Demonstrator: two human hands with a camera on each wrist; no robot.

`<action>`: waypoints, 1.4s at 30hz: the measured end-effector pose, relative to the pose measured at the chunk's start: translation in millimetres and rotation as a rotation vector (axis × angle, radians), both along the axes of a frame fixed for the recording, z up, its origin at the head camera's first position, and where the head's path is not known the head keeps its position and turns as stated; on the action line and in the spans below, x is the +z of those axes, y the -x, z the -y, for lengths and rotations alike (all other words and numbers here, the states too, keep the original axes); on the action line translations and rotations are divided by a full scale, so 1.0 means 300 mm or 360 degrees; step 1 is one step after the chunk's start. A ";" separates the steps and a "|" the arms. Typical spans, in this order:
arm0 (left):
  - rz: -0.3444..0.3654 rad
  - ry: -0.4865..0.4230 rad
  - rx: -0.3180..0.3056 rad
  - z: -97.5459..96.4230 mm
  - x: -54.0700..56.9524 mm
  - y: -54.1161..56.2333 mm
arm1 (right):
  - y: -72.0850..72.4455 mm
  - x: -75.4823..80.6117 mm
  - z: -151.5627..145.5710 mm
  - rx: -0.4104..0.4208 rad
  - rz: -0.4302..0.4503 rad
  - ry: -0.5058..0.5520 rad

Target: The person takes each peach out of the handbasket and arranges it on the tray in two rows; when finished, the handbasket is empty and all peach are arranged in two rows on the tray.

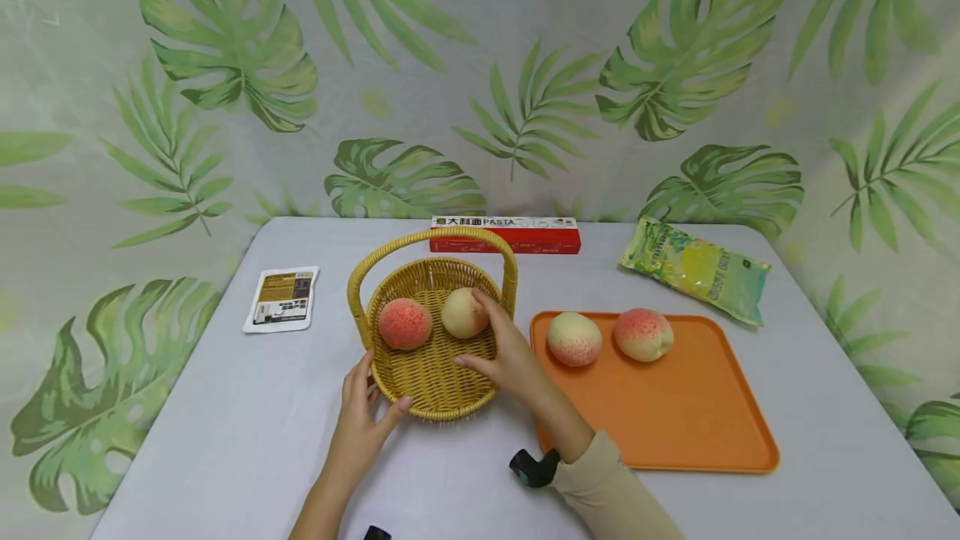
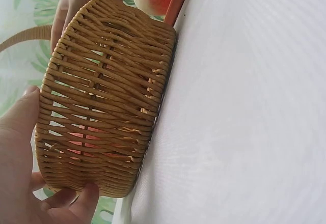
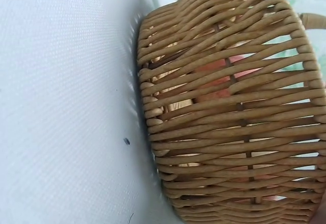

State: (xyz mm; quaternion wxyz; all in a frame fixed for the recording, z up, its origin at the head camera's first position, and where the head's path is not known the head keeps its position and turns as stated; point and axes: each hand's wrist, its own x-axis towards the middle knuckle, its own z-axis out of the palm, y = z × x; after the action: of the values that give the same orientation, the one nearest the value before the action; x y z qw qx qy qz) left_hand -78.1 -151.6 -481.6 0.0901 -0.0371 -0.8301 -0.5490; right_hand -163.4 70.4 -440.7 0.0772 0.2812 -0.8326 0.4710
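A yellow-brown wicker basket with an arched handle stands on the table. Inside it lie a red peach at left and a pale peach at right. My left hand grips the basket's near left side, thumb by the rim and fingers against the woven wall, as the left wrist view also shows. Reaching over the basket's right rim, my right hand touches the pale peach with its fingers; its thumb stands apart from the fruit. In the right wrist view, the basket wall hides most of that hand.
To the right lies an orange tray bearing two peaches, one pale and one redder. A red and white pasta box sits behind the basket. A green-yellow bag lies back right, a white packet at left.
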 end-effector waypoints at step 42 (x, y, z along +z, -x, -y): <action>0.0016 -0.0007 0.0000 -0.003 0.007 0.000 | 0.134 0.036 0.045 0.0056 0.0297 -0.0288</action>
State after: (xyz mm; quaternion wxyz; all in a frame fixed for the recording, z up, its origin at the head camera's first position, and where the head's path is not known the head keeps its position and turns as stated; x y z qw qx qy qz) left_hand -78.0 -150.8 -479.5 0.0861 -0.0341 -0.8293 -0.5510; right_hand -203.8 56.8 -429.9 -0.0344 0.2565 -0.8702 0.4192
